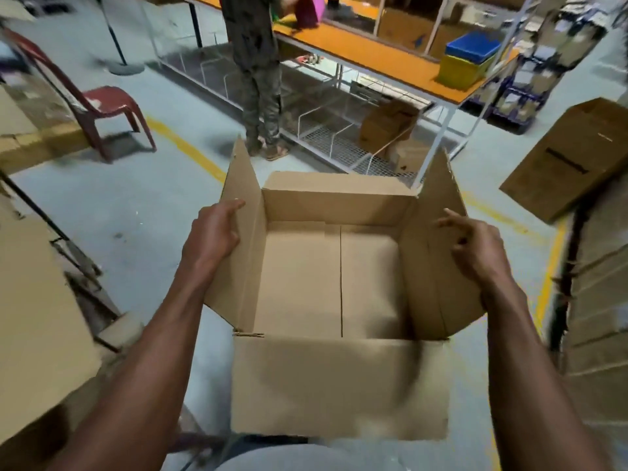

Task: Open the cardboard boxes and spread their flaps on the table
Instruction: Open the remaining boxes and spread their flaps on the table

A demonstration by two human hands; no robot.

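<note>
An orange tabletop (390, 59) on a white frame is seen across the far side of the floor (142, 205), with a standing person (258, 62) at its near edge. A blue-and-yellow bin (467, 59) is set near its right end. A red chair (102, 107) is placed on the floor at left. A flattened carton (574, 158) is leaned on a stack at right.

The cardboard box (336, 287) is held up over the floor, in front of the body, top open, inside bare. Its left flap (238, 212) and right flap (441, 232) are raised and splayed outward.

The left flap is gripped by the left hand (212, 234), fingers curled round its edge. The right hand (475, 248) is held at the right flap; its fingers are blurred, so its grip cannot be told.
</note>
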